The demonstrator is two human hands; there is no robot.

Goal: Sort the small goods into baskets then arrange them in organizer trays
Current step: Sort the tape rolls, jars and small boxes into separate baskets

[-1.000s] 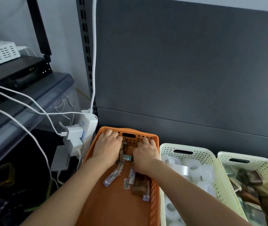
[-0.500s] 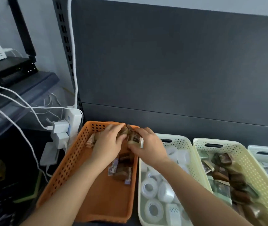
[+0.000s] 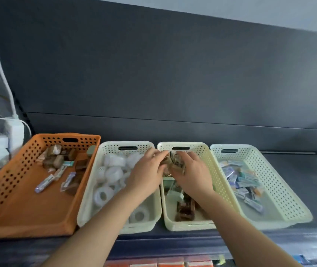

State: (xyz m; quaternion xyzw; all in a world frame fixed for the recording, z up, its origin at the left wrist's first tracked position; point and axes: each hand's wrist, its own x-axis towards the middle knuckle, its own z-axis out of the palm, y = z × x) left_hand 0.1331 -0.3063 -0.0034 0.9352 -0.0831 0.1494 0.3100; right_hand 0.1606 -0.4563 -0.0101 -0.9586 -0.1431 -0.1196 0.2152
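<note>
Both hands, left hand (image 3: 146,174) and right hand (image 3: 192,172), cup a bunch of brown packets (image 3: 173,163) over the middle cream basket (image 3: 210,166), likely to drop with matching goods.

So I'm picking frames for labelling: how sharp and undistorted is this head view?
Head view: centre fairly sharp, both hands and the bundle of small goods slightly smeared; bottom edge and left side motion-blurred; wide-angle bending tilts the shelf wall; light soft, no glare.

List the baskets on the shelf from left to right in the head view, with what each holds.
Orange basket with mixed small goods → white basket of tape rolls → cream basket of brown packets → pale basket of blue-and-white packets.
</note>
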